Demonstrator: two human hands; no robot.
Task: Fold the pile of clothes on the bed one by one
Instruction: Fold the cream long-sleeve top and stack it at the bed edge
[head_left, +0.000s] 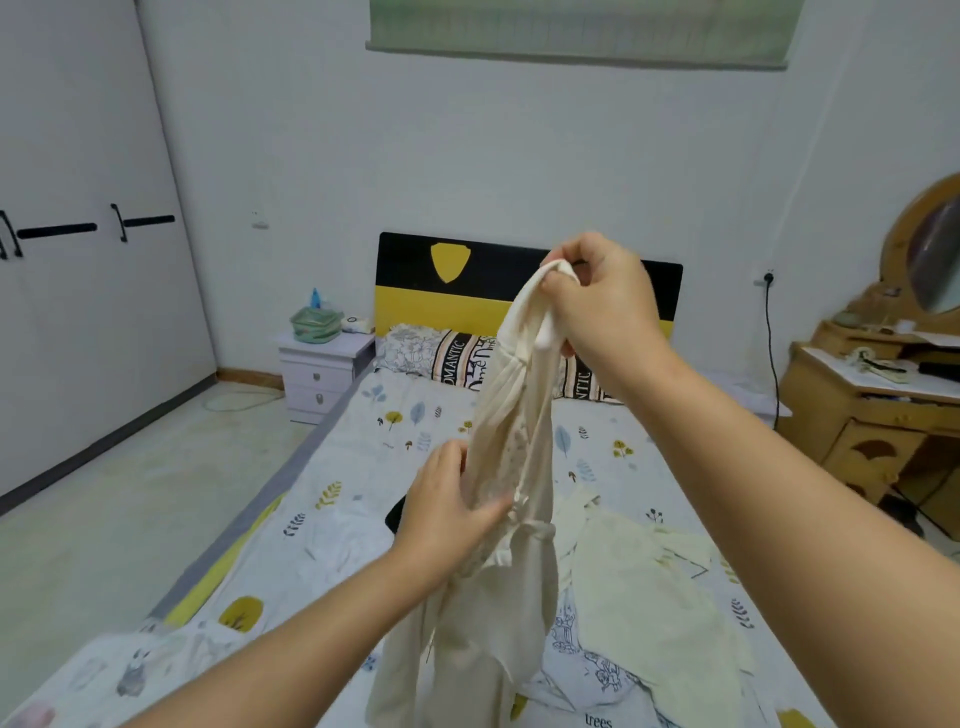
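A cream garment (511, 447) hangs in the air over the bed (363, 467). My right hand (597, 299) grips its top end, held high in front of the headboard. My left hand (449, 512) is lower and holds the garment's middle, with the thumb against the cloth near a lace strip. The garment's lower part drapes down to the sheet near me. Other pale clothes (654, 587) lie in a heap on the bed to the right, with a printed white piece (587, 660) partly under them.
A dark flat object (395, 514) lies on the sheet behind my left hand. Pillows (441, 356) rest at the headboard (467, 280). A white nightstand (322, 369) stands left of the bed, a wardrobe (78, 260) further left, a wooden dresser (872, 405) right.
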